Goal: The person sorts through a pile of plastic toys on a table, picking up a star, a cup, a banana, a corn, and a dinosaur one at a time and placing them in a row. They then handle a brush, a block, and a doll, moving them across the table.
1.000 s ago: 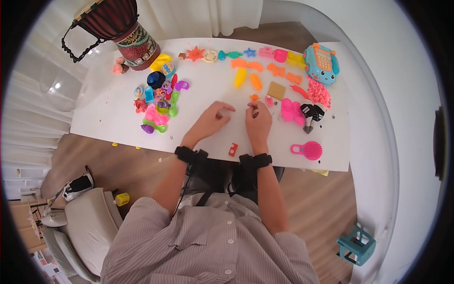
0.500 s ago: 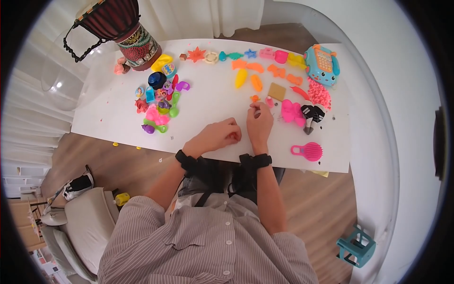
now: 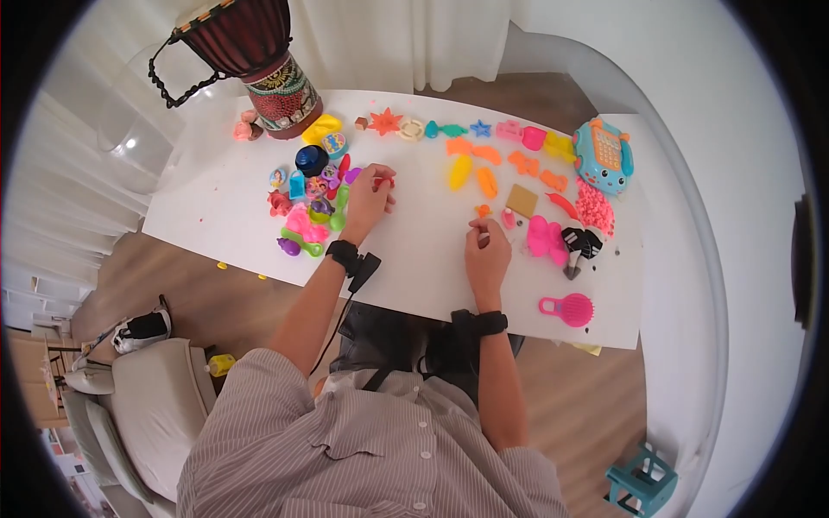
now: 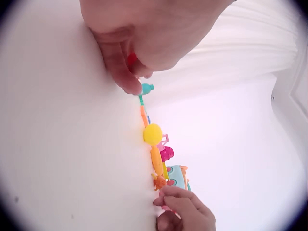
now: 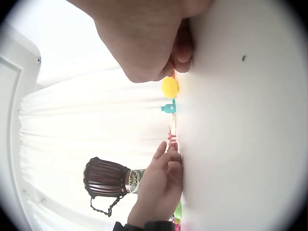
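Note:
My left hand [image 3: 367,207] is over the table beside the left toy cluster, with a small red toy piece [image 3: 386,182] pinched in its fingers. In the left wrist view only a sliver of red [image 4: 132,59] shows, the rest hidden by the fingers. My right hand [image 3: 489,259] lies at the table's middle right with loosely bent fingers and holds nothing. Just beyond its fingertips are a small orange toy [image 3: 483,211] and a pink piece [image 3: 509,219]. Near the left hand are purple, red and green toys, among them a green spoon [image 3: 340,210].
A drum [image 3: 281,95] stands at the table's far left. Toy pieces line the back, including an orange-red star [image 3: 386,121] and a yellow piece [image 3: 459,173]. On the right are a toy phone [image 3: 602,155], pink beads [image 3: 595,210], a doll [image 3: 581,245] and a pink hairbrush [image 3: 567,309].
My left hand picked up the red piece from near the table's front edge and carried it forward and left to the toy cluster. The right hand stayed about where it was. The head view shifted slightly.

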A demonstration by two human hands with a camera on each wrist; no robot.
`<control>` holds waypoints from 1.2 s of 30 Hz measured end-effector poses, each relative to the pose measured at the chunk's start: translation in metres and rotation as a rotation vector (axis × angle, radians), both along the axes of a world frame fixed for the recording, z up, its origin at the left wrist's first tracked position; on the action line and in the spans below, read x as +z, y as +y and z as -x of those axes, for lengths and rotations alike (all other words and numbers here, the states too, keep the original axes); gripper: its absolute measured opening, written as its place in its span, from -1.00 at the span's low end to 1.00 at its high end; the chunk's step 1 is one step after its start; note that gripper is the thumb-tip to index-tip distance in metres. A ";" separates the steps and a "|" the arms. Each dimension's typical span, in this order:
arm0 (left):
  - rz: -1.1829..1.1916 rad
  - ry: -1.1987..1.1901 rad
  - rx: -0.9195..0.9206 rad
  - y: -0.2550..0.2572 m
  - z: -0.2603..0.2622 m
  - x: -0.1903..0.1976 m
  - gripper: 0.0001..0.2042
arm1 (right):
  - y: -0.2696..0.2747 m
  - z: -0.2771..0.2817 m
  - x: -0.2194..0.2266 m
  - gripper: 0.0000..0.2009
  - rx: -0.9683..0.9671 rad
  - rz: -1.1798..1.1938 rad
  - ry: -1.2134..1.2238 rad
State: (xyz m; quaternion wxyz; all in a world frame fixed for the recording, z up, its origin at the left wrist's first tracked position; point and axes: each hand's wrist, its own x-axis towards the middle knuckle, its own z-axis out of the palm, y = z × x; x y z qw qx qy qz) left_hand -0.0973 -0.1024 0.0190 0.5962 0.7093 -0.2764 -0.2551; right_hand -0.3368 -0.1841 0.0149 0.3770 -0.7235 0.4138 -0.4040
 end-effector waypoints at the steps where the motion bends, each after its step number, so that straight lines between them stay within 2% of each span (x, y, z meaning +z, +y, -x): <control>1: 0.002 0.000 0.004 0.000 -0.006 0.001 -0.84 | 0.000 0.000 0.000 -0.90 -0.020 -0.009 0.006; 3: -0.112 -0.155 0.086 0.001 -0.018 0.002 -0.79 | -0.001 0.000 0.000 -0.90 -0.018 -0.007 0.017; 4: -0.112 -0.155 0.087 0.002 -0.024 0.002 -0.79 | 0.000 0.000 0.001 -0.91 -0.019 -0.007 0.028; 6: -0.159 -0.345 0.073 0.002 -0.037 0.002 -0.75 | 0.000 -0.001 0.002 -0.90 -0.018 -0.009 0.026; 9: -0.268 -0.362 0.013 -0.001 -0.050 0.028 -0.71 | 0.001 -0.001 0.004 -0.91 -0.023 -0.005 0.027; 10: -0.266 -0.362 0.012 -0.007 -0.065 0.019 -0.71 | 0.001 -0.001 0.005 -0.91 -0.028 0.003 0.030; 12: -0.178 -0.992 0.091 -0.024 -0.099 -0.008 -0.63 | 0.001 -0.001 0.006 -0.91 -0.026 -0.007 0.047; 13: -0.173 -0.991 0.092 -0.032 -0.099 0.005 -0.63 | 0.002 -0.001 0.006 -0.91 -0.025 -0.020 0.063; 15: -0.288 -0.511 0.054 -0.048 -0.091 0.044 -0.54 | 0.003 -0.003 0.008 -0.92 -0.030 -0.006 0.059; 16: -0.283 -0.510 0.054 -0.057 -0.095 0.043 -0.54 | 0.003 -0.003 0.010 -0.92 -0.033 0.004 0.055; 18: -0.262 -0.677 0.022 -0.074 -0.108 0.030 -0.46 | 0.002 -0.003 0.008 -0.92 -0.029 0.013 0.054; 19: -0.258 -0.678 0.026 -0.081 -0.117 0.021 -0.46 | 0.002 -0.004 0.007 -0.93 -0.026 0.014 0.054; 21: -0.416 -0.776 0.012 -0.089 -0.135 0.008 -0.46 | 0.003 -0.004 0.009 -0.93 -0.029 0.024 0.051; 22: -0.411 -0.777 0.013 -0.088 -0.140 0.013 -0.46 | 0.003 -0.003 0.009 -0.94 -0.035 0.031 0.050; 24: -0.559 -0.572 -0.169 -0.084 -0.152 0.022 -0.50 | 0.003 -0.003 0.008 -0.94 -0.036 0.031 0.057; 28: -0.594 -0.706 -0.136 -0.077 -0.168 -0.001 -0.63 | 0.003 -0.005 0.009 -0.94 -0.030 0.032 0.057; 30: -0.661 -0.955 -0.001 -0.077 -0.170 -0.004 -0.75 | 0.003 -0.004 0.010 -0.94 -0.030 0.033 0.063; 33: -0.613 -0.997 -0.113 -0.062 -0.169 0.020 -0.84 | 0.003 -0.004 0.008 -0.94 -0.032 0.041 0.055; 34: -0.613 -0.996 -0.114 -0.059 -0.171 0.026 -0.84 | 0.003 -0.004 0.008 -0.93 -0.030 0.050 0.040; 36: -0.467 -0.986 -0.067 -0.054 -0.176 0.038 -0.85 | 0.003 -0.004 0.007 -0.93 -0.032 0.049 0.048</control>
